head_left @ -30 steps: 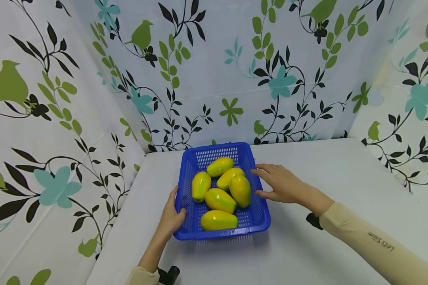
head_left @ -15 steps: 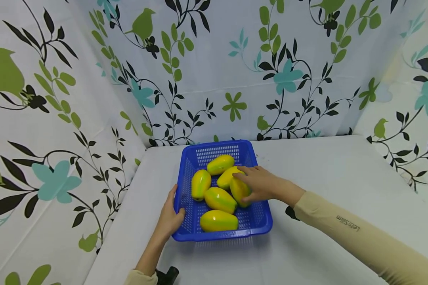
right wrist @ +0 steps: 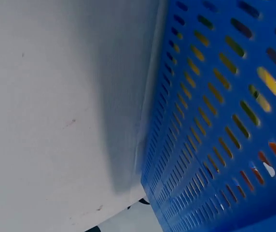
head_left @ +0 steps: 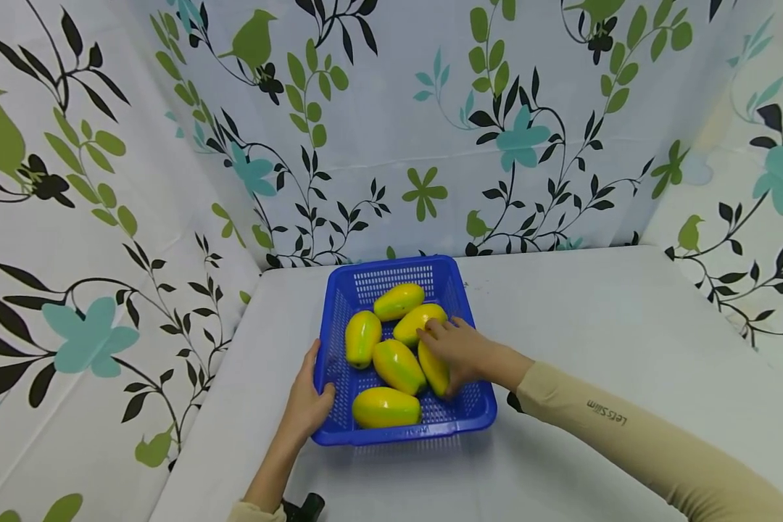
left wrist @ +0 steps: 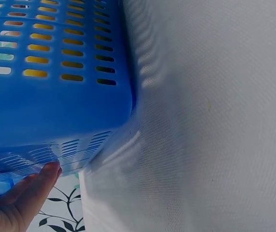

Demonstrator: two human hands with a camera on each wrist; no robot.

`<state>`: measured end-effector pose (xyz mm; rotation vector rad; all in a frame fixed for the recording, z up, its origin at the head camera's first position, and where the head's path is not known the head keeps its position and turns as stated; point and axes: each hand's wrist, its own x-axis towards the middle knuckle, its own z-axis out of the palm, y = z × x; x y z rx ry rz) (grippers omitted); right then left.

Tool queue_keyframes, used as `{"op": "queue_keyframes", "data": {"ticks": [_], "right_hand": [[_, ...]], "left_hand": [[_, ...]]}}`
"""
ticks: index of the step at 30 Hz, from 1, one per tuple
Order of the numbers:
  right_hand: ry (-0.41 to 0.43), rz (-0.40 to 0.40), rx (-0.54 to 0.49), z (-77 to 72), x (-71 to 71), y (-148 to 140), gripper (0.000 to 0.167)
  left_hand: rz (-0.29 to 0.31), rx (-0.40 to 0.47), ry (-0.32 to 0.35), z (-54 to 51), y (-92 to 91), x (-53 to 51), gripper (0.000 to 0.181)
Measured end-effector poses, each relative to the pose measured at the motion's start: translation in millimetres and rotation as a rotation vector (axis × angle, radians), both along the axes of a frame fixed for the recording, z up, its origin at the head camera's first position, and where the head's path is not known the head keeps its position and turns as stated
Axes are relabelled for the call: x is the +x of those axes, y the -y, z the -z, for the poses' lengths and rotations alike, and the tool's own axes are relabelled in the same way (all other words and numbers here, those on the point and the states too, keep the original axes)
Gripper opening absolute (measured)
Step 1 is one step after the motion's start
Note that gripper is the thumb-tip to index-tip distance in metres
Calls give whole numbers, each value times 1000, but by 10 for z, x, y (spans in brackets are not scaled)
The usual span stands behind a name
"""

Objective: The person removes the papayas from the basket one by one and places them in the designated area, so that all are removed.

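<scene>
1. My left hand (head_left: 309, 401) holds the left wall of a blue basket (head_left: 404, 435), thumb over the rim and fingers against the slotted outside.
2. My right hand (head_left: 453, 351) reaches over the basket's right side and grips the rightmost fruit (head_left: 433, 371), fingers bent over it from the far side, thumb down at its near end.
3. That fruit, yellow and glossy, lies inside the basket, close to the right wall and partly hidden by my hand.
4. Five more yellow-green fruits share the basket: the far fruit (head_left: 399, 301), the left fruit (head_left: 362, 339), the far-right fruit (head_left: 417, 324), the middle fruit (head_left: 399, 366) just beside the one I grip, and the near fruit (head_left: 386, 407) by the near wall.
5. The basket stands upright on a white table (head_left: 574, 312), toward its left side; yellow shows through the slots from both wrists.
6. A tan sleeve (head_left: 626, 428) with dark lettering covers my right forearm.
7. Behind the table, a white curtain (head_left: 365, 156) carries printed birds, leaves and flowers.
</scene>
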<state>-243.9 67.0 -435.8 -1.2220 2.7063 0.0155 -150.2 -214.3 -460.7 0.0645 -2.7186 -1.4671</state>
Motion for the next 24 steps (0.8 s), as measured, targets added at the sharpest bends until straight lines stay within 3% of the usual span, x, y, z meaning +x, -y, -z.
{"op": "queue_keyframes", "data": {"ticks": [5, 12, 18, 24], "right_hand": [[-62, -37, -32, -30, -8, -27, 105], [-25, -52, -197, -315, -96, -66, 97], [-20, -12, -303, -563, -222, -181, 95], [-75, 74, -441, -712, -387, -458, 93]], "left_hand": [[1, -14, -8, 0, -6, -7, 77], [-2, -6, -4, 11, 12, -18, 78], [-3, -3, 0, 28, 21, -29, 78], [-1, -12, -2, 19, -6, -12, 79]]}}
